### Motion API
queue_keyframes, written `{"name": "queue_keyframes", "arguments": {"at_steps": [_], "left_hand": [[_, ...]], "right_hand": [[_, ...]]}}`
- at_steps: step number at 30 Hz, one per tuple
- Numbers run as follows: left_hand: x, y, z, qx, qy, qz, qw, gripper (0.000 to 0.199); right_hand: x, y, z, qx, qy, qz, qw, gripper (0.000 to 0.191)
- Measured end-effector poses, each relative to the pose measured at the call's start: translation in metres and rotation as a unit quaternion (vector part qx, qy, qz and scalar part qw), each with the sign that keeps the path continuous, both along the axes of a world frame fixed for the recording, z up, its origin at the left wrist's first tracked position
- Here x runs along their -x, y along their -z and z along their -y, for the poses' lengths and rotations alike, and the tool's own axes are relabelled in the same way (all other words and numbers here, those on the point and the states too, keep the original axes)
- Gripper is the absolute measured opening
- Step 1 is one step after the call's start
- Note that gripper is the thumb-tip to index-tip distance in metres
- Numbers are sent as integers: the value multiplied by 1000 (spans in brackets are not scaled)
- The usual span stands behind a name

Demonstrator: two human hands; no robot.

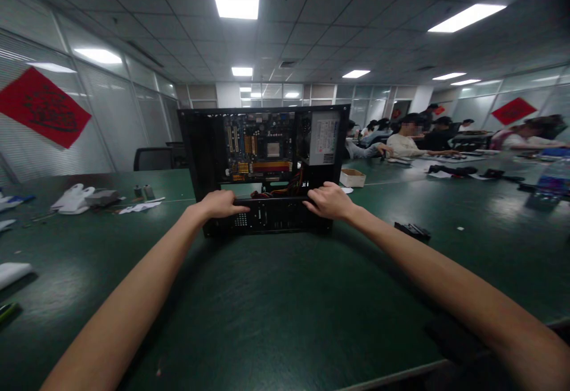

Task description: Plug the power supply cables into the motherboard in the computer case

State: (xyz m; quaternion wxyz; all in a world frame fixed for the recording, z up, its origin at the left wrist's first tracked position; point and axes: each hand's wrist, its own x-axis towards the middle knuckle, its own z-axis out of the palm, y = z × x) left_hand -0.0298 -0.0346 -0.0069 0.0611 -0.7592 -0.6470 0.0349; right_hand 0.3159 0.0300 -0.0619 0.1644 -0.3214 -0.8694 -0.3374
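A black computer case (pixel 262 110) with its side off stands on the green table, its inside facing me. Within it show a motherboard (pixel 243 141), a grey power supply (pixel 324 138) at the upper right and loose coloured cables (pixel 291 186). My left hand (pixel 221 205) is closed over the lower bar of the case on the left, thumb along its front. On the right, my right hand (pixel 331 201) grips the same bar, fingers bent over it. The parts of the fingers behind the bar are hidden.
Behind the case to the right is a small open box (pixel 353 177). A black part (pixel 412 232) lies right of my right hand. Plastic bags (pixel 73 198) and a grey block (pixel 102 198) lie at left. Several people (pixel 407 138) sit along the far right.
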Motion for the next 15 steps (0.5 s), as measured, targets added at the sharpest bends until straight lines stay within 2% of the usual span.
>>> {"name": "queue_keyframes", "arguments": {"at_steps": [10, 13, 15], "left_hand": [[0, -11, 15, 93, 5, 10, 996, 66], [-12, -30, 33, 94, -2, -13, 995, 65], [-28, -48, 59, 75, -3, -6, 997, 67]], "right_hand": [[-3, -4, 18, 16, 17, 10, 1000, 32], [0, -13, 31, 31, 45, 27, 998, 30], [5, -23, 48, 35, 62, 25, 997, 29]]}}
